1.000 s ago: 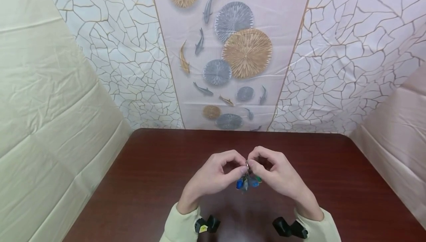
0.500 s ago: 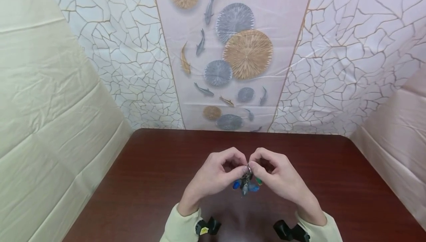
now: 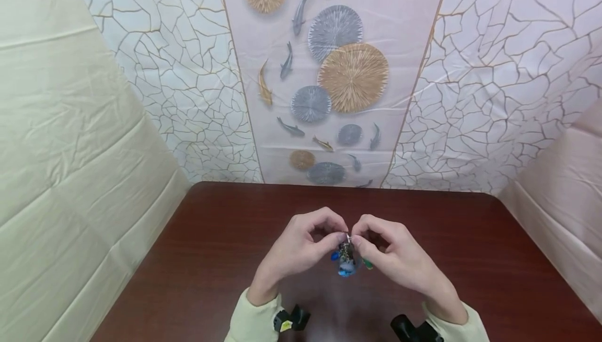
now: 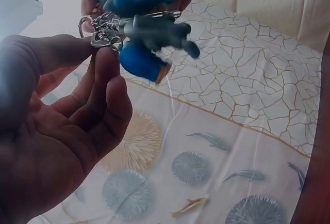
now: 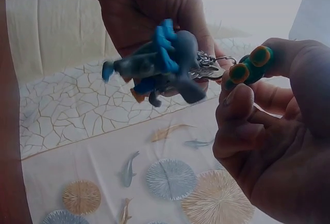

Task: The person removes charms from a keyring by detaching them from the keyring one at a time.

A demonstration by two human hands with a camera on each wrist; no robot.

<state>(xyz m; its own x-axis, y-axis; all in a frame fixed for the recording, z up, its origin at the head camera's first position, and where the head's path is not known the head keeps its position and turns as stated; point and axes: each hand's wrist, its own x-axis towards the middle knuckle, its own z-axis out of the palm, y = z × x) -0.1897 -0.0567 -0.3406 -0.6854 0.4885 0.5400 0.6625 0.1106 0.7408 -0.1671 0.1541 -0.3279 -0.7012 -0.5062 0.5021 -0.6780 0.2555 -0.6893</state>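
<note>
A bunch of small charms in blue, grey and green hangs from a metal ring between my two hands, a little above the dark wooden table. My left hand pinches the ring with thumb and forefinger; a blue charm and a grey one dangle beside it. My right hand pinches the same bunch from the other side, its fingertips at a green charm with orange spots. The grey and blue figures hang between both hands.
Cloth panels wall the table in: a cracked pattern with fish and round discs at the back, plain cream sheets at the left and right. Black wrist mounts sit at my sleeves.
The charms have swung and turned a little under the ring. Both hands stay pinched together at the same spot above the table.
</note>
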